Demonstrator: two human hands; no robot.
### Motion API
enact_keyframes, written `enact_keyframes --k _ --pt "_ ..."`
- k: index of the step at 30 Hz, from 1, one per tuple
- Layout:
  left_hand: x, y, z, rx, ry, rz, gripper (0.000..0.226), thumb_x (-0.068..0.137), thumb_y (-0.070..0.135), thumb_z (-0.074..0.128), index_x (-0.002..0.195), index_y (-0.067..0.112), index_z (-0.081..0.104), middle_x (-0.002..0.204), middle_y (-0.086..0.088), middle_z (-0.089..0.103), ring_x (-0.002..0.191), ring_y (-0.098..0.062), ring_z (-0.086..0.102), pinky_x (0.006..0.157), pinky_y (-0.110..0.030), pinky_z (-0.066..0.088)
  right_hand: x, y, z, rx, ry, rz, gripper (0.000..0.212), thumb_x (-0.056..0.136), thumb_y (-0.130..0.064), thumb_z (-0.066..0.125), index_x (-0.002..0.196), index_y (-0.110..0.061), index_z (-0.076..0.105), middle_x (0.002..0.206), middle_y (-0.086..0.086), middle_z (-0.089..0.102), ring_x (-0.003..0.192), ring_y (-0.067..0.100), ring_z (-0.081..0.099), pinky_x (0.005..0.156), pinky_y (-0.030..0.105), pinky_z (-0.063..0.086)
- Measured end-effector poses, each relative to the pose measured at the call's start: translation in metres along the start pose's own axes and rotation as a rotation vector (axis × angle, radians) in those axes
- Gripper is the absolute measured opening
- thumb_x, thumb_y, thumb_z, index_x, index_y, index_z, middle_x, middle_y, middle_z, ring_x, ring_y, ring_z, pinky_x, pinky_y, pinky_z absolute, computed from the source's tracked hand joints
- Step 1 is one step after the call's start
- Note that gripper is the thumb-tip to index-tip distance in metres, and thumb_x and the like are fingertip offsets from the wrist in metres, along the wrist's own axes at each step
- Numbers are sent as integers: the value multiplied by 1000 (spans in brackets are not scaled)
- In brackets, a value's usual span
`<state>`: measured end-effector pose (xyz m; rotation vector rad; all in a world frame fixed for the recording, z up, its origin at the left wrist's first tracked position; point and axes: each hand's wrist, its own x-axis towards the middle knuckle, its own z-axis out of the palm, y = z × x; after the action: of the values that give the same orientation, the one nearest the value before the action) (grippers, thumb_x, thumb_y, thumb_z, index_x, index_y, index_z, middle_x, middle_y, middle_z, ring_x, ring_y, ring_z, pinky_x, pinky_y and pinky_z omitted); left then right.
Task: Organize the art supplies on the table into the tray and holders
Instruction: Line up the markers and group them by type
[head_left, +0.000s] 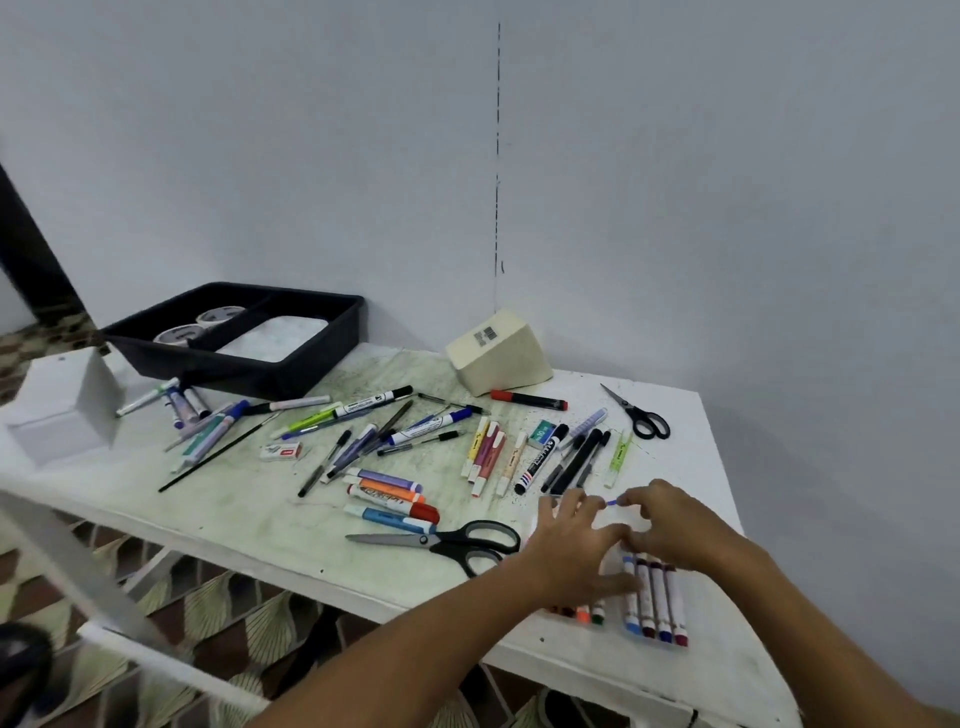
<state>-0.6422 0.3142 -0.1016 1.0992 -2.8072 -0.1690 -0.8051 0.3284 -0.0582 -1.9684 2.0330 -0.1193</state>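
Both hands gather markers (655, 597) at the tabletop's (675, 415) near edge, left hand (574, 545) flat and released, right hand (670, 525) pinching one, likely bundling them.

Pale grey wall (675, 182) behind, with thin dark dashed vertical line (497, 156) running down it. Patterned brown-and-cream floor (249, 618) below. Dark doorway edge (31, 249) at far left. White slanted bar (78, 566) across lower-left foreground, blurred.
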Motion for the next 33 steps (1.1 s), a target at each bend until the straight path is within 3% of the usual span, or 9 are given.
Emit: enact_keyframes --k 4,14,19,23,27,30,33 --pt "-23 -55 -19 -32 44 -114 58 90 50 54 141 25 42 149 -12 29 139 -30 14 108 -54 16 19 -45 12 127 6 -96 50 83 -28 70 130 -21 55 121 4 54 102 13 54 87 26 46" --pt "-127 -239 -60 -136 151 -434 54 86 47 59 137 33 46 142 3 36 134 -18 19 106 -43 19 106 -199 49 226 53 -268 37 86 -29 69 121 -21 61 101 -4 53 80 3 49 69 20 36" --pt "-181 -335 -72 -122 237 -584 48 88 47 56 133 32 49 136 7 41 131 -15 25 96 -34 20 160 -283 65 276 36 -347 27 86 -22 67 113 -20 66 94 -2 57 79 10 53 63 18 39" --pt "-222 -398 -80 -147 294 -706 50 85 50 51 131 30 52 136 6 45 130 -14 29 100 -34 21 195 -346 87 329 41 -398 30 84 -24 70 113 -16 67 99 4 57 83 14 52 73 25 41" --pt "-253 -448 -78 -111 327 -772 59 78 53 43 129 26 57 132 5 51 125 -15 35 88 -33 24 221 -409 115 337 22 -479 29 83 -22 70 110 -10 69 99 6 57 95 21 56 82 29 43" --pt "-269 -472 -67 -82 300 -741 58 81 61 38 126 30 59 133 7 52 125 -15 37 92 -37 29 231 -449 133 293 22 -539 33 86 -24 65 118 -14 65 117 5 59 116 21 50 97 28 37" --pt "-277 -481 -55 -39 294 -632 51 82 59 39 119 33 64 128 9 58 121 -18 44 86 -40 32 241 -482 145 257 16 -562 34 88 -23 60 121 -17 63 120 8 56 116 24 48 99 33 39"
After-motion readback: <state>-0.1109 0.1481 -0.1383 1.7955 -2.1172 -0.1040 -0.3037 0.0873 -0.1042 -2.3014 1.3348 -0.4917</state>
